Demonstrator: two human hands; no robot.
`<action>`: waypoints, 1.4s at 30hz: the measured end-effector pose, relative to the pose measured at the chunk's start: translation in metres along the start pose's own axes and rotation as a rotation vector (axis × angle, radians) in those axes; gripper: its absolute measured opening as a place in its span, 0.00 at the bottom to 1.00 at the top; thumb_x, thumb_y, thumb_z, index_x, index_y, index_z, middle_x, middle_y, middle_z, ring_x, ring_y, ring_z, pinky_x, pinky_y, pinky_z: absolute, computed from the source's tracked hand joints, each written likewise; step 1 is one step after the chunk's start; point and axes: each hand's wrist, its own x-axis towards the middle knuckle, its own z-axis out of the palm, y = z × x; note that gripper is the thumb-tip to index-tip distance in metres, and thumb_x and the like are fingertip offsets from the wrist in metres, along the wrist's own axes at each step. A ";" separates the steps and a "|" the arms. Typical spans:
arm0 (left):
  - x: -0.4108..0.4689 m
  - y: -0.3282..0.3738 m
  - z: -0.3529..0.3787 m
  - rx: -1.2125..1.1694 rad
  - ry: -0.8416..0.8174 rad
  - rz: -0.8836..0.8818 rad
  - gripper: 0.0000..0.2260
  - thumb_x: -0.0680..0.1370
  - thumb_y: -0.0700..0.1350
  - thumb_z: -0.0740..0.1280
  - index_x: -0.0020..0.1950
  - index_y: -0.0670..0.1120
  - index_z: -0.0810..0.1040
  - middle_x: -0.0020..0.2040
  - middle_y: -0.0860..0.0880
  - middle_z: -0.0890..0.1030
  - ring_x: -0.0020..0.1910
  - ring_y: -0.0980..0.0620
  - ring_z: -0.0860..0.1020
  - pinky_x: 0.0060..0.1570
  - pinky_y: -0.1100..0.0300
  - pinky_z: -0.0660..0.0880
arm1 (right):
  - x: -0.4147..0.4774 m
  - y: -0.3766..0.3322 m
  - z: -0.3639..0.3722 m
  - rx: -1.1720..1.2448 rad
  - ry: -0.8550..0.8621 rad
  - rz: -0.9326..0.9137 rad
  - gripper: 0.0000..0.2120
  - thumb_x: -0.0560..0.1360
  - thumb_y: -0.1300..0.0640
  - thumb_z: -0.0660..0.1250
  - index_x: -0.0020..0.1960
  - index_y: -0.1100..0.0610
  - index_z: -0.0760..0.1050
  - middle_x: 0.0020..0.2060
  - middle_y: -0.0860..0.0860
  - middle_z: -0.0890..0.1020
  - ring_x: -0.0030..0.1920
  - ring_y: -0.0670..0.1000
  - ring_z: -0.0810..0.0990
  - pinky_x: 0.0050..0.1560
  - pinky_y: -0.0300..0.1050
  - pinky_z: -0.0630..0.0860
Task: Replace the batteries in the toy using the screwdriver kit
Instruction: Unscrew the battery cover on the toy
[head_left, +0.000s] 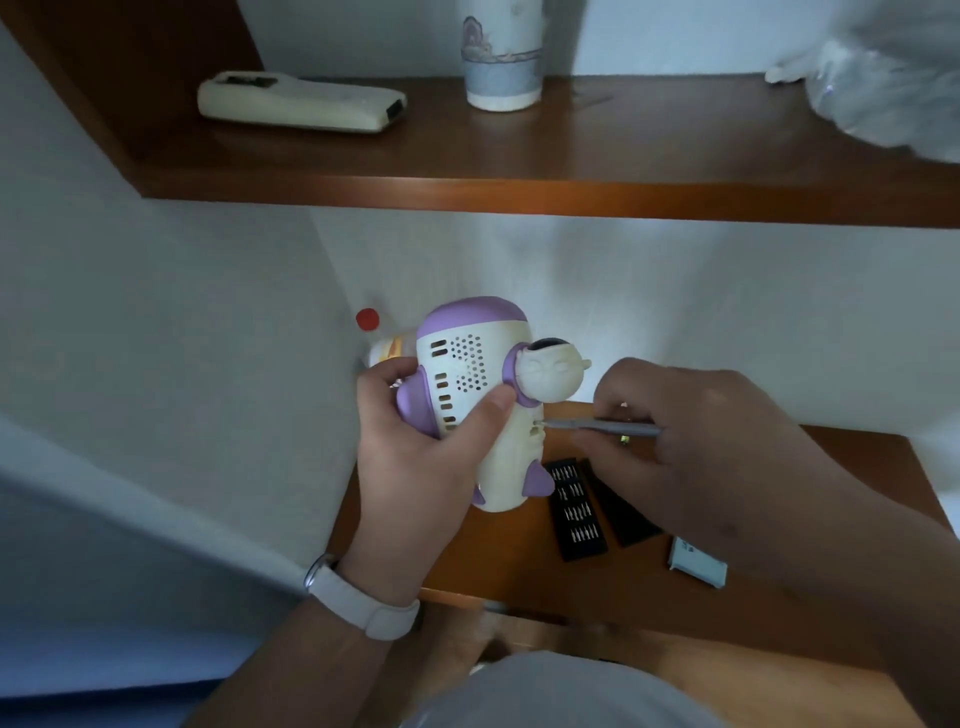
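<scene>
A white and purple toy (470, 364) with a small round head on its side is held above the wooden table (524, 561). My left hand (421, 467) grips the toy's body, thumb across its vented face. My right hand (691, 431) holds a slim grey screwdriver (602, 427) level, its tip against the toy's lower side. On the table under my right hand lies the open black bit case (576, 512) with rows of bits, its lid (623, 514) beside it. A small pale pack (698, 564) lies to the right; I cannot tell what it contains.
A bottle with a red cap (368, 319) stands behind the toy by the wall. Above, a wooden shelf (519, 192) carries a white remote (301, 101), a patterned cup (501, 57) and a plastic bag (883, 78). White walls close in the left and back.
</scene>
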 end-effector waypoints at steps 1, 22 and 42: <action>-0.001 0.003 0.006 0.005 0.000 0.002 0.30 0.59 0.62 0.76 0.55 0.58 0.69 0.45 0.70 0.81 0.44 0.67 0.82 0.33 0.70 0.78 | -0.001 0.004 -0.005 -0.024 -0.005 0.000 0.16 0.73 0.41 0.60 0.39 0.53 0.75 0.25 0.47 0.73 0.24 0.45 0.70 0.23 0.34 0.60; -0.015 0.009 0.076 0.018 0.035 -0.040 0.30 0.62 0.62 0.79 0.58 0.56 0.70 0.48 0.62 0.84 0.46 0.58 0.85 0.36 0.64 0.81 | -0.011 0.078 -0.039 -0.055 -0.102 0.013 0.20 0.74 0.36 0.52 0.37 0.50 0.70 0.22 0.47 0.68 0.22 0.45 0.67 0.24 0.35 0.56; -0.024 -0.009 0.133 0.028 0.008 -0.072 0.31 0.61 0.62 0.78 0.58 0.55 0.70 0.50 0.59 0.84 0.47 0.56 0.85 0.37 0.60 0.82 | -0.028 0.136 -0.051 0.099 -0.146 0.070 0.19 0.74 0.37 0.53 0.41 0.52 0.71 0.23 0.46 0.69 0.29 0.44 0.73 0.35 0.31 0.69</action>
